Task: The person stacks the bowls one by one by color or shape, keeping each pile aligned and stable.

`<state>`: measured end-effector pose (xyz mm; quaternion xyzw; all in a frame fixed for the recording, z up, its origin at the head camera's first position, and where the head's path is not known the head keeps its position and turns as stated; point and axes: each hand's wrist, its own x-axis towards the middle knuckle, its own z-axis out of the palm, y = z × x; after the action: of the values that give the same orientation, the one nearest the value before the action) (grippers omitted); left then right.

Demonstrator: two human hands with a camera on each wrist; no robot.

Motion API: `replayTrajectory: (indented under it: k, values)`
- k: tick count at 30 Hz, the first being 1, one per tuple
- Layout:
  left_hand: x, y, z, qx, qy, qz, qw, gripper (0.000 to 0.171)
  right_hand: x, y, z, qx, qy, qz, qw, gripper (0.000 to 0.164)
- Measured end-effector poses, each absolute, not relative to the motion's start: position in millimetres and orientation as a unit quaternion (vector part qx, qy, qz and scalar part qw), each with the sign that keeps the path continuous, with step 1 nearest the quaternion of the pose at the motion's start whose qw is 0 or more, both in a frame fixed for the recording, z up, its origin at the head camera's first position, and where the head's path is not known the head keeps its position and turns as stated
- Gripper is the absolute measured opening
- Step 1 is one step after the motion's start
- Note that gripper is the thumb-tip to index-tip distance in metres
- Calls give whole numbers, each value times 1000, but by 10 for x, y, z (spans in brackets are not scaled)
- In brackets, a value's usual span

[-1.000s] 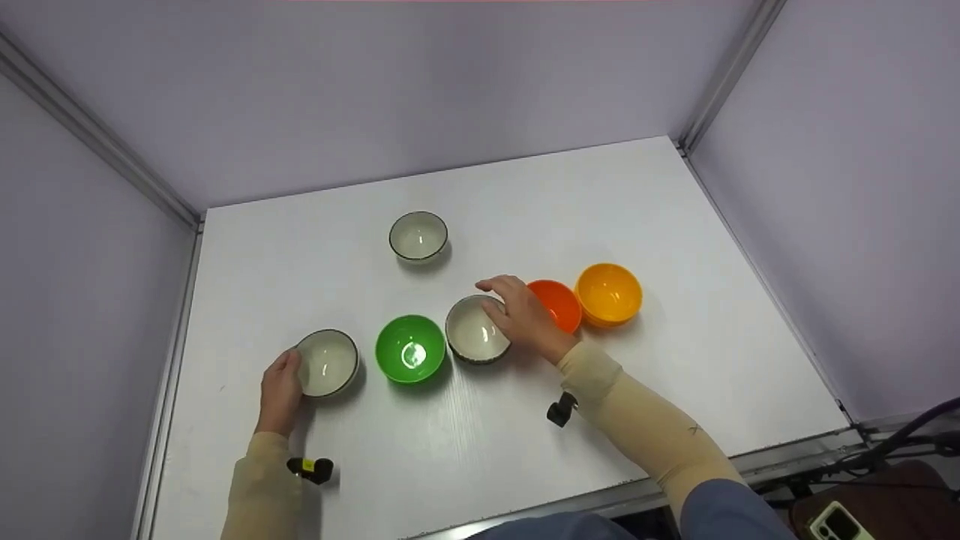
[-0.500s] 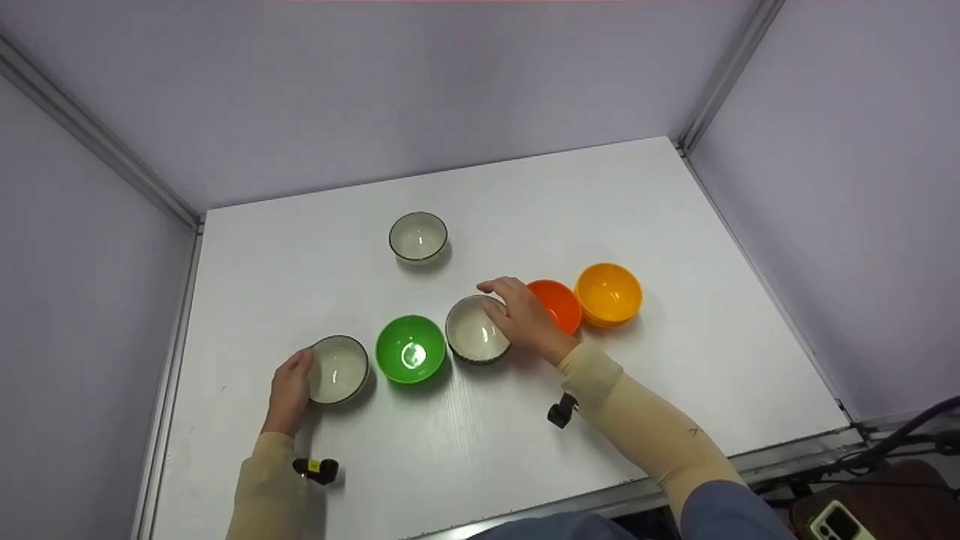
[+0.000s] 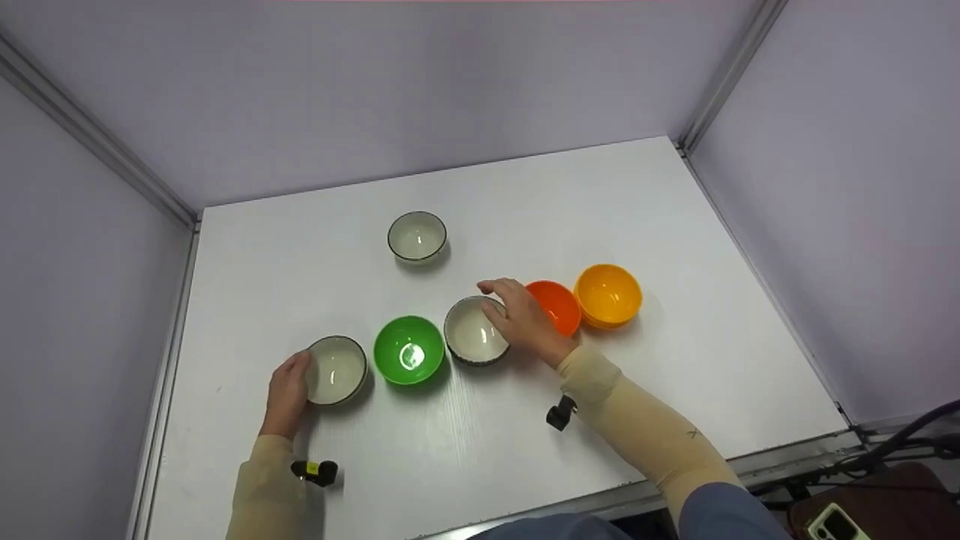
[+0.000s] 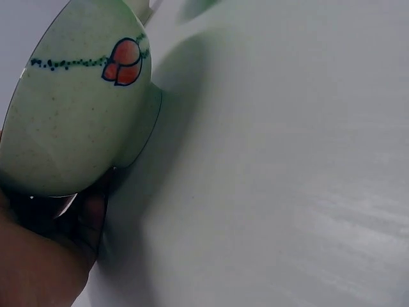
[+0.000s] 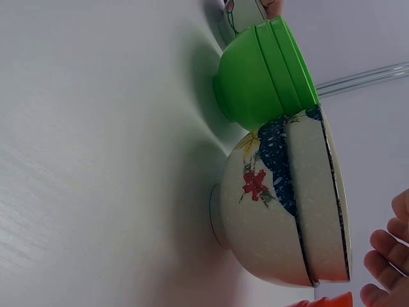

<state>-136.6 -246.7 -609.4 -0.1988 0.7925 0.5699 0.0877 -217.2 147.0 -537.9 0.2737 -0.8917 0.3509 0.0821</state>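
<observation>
My left hand grips the left side of a pale bowl with a dark rim. In the left wrist view the bowl shows a red painted motif and a dotted green band; I cannot tell whether its foot touches the table. To its right stand nested green bowls, then a stack of white patterned bowls. My right hand hovers over the right edge of that white stack, fingers loosely bent and apart from it, holding nothing. The orange-red bowls are partly hidden behind this hand.
Stacked yellow bowls stand at the right end of the row, against the orange-red ones. Another pale bowl sits farther back. Panels enclose the white table at the back and both sides.
My left hand and its pale bowl have shifted right and slightly nearer the front edge, closer to the green bowls, then stayed about still. My right hand has hardly moved.
</observation>
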Motion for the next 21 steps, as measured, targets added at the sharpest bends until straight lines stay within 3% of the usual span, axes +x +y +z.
replayTrajectory:
  k: [12, 21]
  values:
    - [-1301, -2557, -6021, -222, 789, 565, 99, 84, -2249, 1355, -5109, 222, -890, 395, 38, 41]
    - [-1296, -2610, -5655, -217, 830, 512, 51, 71, -2525, 1241, -4851, 193, -899, 392, -7, 39]
